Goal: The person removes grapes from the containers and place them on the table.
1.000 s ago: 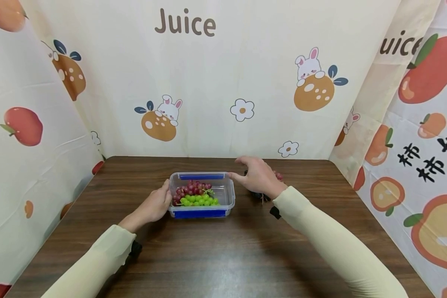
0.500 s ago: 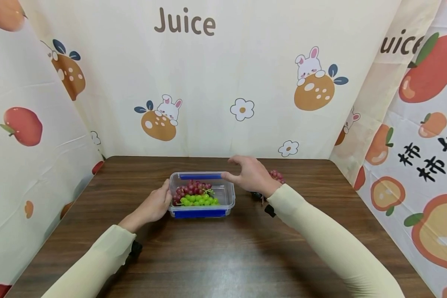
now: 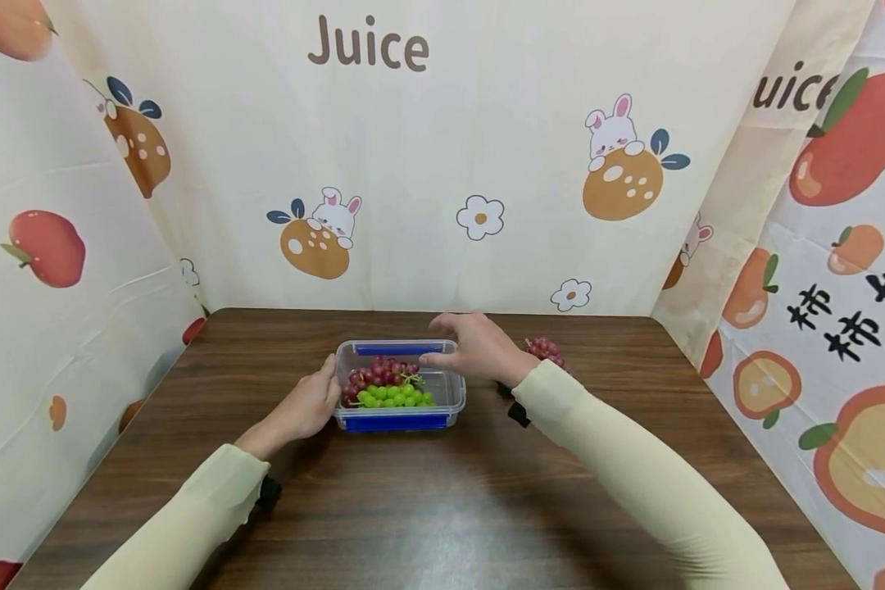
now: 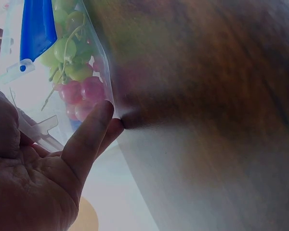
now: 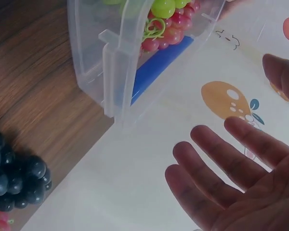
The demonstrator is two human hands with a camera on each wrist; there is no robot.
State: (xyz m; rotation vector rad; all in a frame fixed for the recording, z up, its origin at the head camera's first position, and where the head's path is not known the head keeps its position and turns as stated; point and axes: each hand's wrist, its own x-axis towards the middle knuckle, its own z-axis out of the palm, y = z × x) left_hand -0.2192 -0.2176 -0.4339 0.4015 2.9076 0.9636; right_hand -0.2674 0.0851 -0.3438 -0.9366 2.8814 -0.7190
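A clear plastic food container (image 3: 398, 415) with blue strips along its long sides stands on the table. Inside are a bunch of red grapes (image 3: 374, 377) and a bunch of green grapes (image 3: 394, 397). My left hand (image 3: 311, 401) rests against the container's left end; in the left wrist view its fingers (image 4: 89, 137) lie fairly straight along the wall near the base. Over the container's right end hovers my right hand (image 3: 479, 348), holding nothing. The right wrist view shows its fingers (image 5: 216, 168) spread and apart from the container.
To the right of the container lie a bunch of black grapes (image 5: 19, 178), mostly hidden by the right arm in the head view, and another bunch of red grapes (image 3: 546, 351). A fruit-printed curtain (image 3: 413, 164) rises behind the dark wooden table (image 3: 413, 508).
My right hand has moved left, from beside the container to above its right end, uncovering more of the red grapes on the table. My left hand and the container have stayed put.
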